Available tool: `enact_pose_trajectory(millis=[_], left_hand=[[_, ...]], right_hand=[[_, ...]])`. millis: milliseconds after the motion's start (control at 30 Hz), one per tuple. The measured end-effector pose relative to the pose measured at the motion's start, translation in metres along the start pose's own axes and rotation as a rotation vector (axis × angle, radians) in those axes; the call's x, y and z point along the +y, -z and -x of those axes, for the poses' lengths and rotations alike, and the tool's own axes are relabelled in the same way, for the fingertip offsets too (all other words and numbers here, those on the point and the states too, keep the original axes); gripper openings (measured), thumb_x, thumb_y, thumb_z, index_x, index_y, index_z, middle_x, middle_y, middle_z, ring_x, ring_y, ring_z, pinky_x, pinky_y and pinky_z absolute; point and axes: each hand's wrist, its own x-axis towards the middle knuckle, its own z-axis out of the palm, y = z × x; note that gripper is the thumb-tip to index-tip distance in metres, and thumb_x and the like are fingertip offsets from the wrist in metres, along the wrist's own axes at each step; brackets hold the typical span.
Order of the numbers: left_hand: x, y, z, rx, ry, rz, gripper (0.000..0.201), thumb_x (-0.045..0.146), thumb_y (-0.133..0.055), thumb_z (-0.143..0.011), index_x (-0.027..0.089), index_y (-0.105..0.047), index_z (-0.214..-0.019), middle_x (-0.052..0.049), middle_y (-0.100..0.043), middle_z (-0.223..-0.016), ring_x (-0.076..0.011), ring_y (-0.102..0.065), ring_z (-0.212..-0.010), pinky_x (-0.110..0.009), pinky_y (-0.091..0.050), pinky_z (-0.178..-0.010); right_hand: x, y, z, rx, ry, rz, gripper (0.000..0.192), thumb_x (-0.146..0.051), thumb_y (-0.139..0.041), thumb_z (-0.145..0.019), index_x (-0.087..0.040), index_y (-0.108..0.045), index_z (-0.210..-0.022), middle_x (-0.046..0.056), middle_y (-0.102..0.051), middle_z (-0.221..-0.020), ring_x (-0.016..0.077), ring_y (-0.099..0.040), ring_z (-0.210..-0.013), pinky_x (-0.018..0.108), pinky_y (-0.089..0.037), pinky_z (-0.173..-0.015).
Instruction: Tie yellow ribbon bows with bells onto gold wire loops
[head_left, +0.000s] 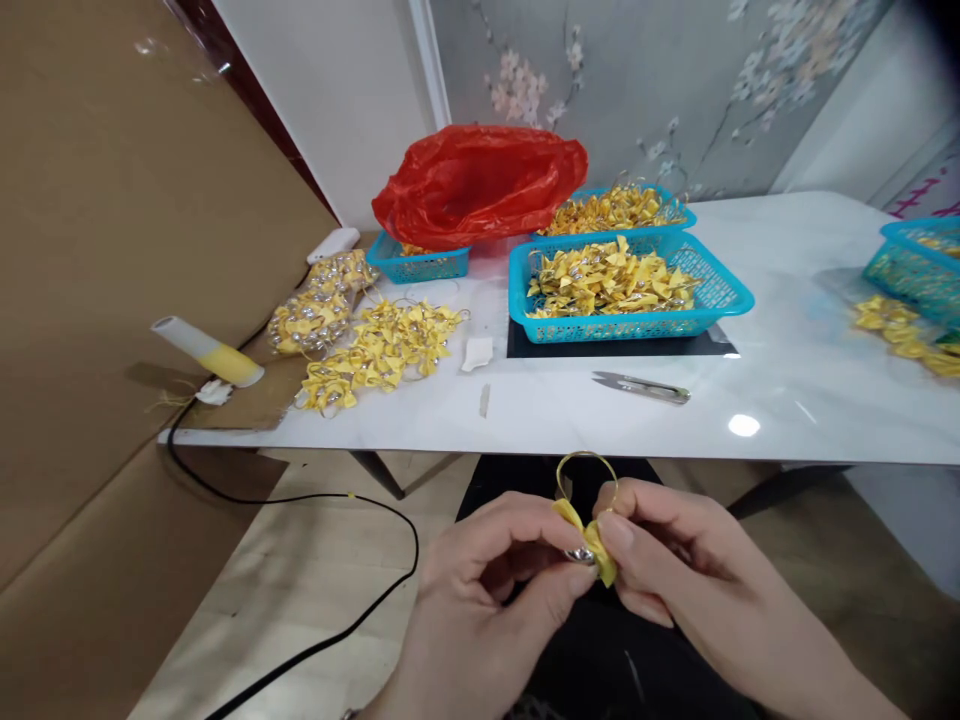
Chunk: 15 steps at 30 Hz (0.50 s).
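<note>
Nearest the camera, at 6 o'clock, both hands meet below the surface edge. The left hand is closed in a pinch on a small yellow bow, thumb and fingers pressing a silver piece at its middle. The right hand is also closed on the same bow, thumb tip against its upper fold. A thin gold ring rises from the bow at 12 o'clock of the hands, free of both. The bow sits between the two thumbs, touching each.

Risk, as a judgement: the bow is held only at the fingertips over the lap, so a slackened pinch could drop it to the floor; pressure on the fold could also crease the fabric or twist the ring out of line.

Further out, on the white surface, a pair of thread snips lies at 12 o'clock, well apart from the hands. At 10 o'clock lie loose yellow bows; beyond these, a glue gun rests at the surface's left end, its black cord trailing to the floor. A snagged cord could pull it off.

Farther back, a blue basket of yellow pieces stands at 12 o'clock, a red plastic bag at 11 o'clock, and another basket at 2 o'clock.
</note>
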Motion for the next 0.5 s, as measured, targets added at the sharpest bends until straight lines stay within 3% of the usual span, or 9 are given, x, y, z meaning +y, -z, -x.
enact_pose_trajectory(millis=[100, 167, 300, 367, 500], left_hand=[[-0.003, -0.001, 0.000, 0.015, 0.058, 0.123, 0.018, 0.006, -0.078, -0.074, 0.024, -0.075, -0.077, 0.004, -0.072, -0.077, -0.0095, -0.067, -0.073, -0.015, -0.054, -0.068], [-0.005, 0.002, 0.000, 0.013, 0.090, 0.174, 0.021, 0.008, -0.079, -0.075, 0.025, -0.073, -0.085, 0.004, -0.073, -0.080, -0.0092, -0.068, -0.075, -0.015, -0.054, -0.070], [-0.008, 0.009, -0.002, -0.098, 0.093, 0.210, 0.048, 0.014, -0.087, -0.069, 0.031, -0.067, -0.109, 0.002, -0.072, -0.096, -0.0159, -0.070, -0.088, -0.025, -0.058, -0.078], [-0.007, 0.009, -0.002, -0.129, 0.097, 0.209, 0.057, 0.013, -0.090, -0.063, 0.032, -0.066, -0.111, 0.001, -0.072, -0.099, -0.0184, -0.070, -0.091, -0.028, -0.059, -0.079], [-0.004, 0.000, -0.001, 0.043, 0.105, 0.086, 0.034, 0.009, -0.083, -0.070, 0.029, -0.071, -0.095, 0.005, -0.074, -0.085, -0.0124, -0.069, -0.079, -0.019, -0.057, -0.072]], right_hand=[[0.010, -0.006, -0.001, -0.011, -0.079, -0.320, 0.036, -0.048, -0.061, -0.094, -0.019, -0.053, -0.074, -0.010, -0.026, -0.055, 0.0060, -0.016, -0.049, 0.021, -0.016, -0.044], [0.013, -0.009, -0.001, -0.004, -0.084, -0.395, 0.035, -0.045, -0.062, -0.095, -0.018, -0.053, -0.074, -0.010, -0.027, -0.056, 0.0057, -0.018, -0.049, 0.020, -0.017, -0.045], [0.009, -0.011, -0.002, 0.046, -0.052, -0.299, 0.038, -0.049, -0.060, -0.094, -0.018, -0.053, -0.074, -0.009, -0.031, -0.059, 0.0056, -0.020, -0.050, 0.021, -0.018, -0.044], [0.006, -0.011, -0.003, 0.050, -0.036, -0.222, 0.040, -0.052, -0.060, -0.093, -0.017, -0.053, -0.074, -0.007, -0.034, -0.062, 0.0059, -0.023, -0.051, 0.021, -0.018, -0.044], [0.008, -0.011, -0.004, 0.034, -0.027, -0.203, 0.039, -0.051, -0.059, -0.094, -0.018, -0.053, -0.074, -0.007, -0.033, -0.062, 0.0067, -0.024, -0.052, 0.022, -0.019, -0.045]])
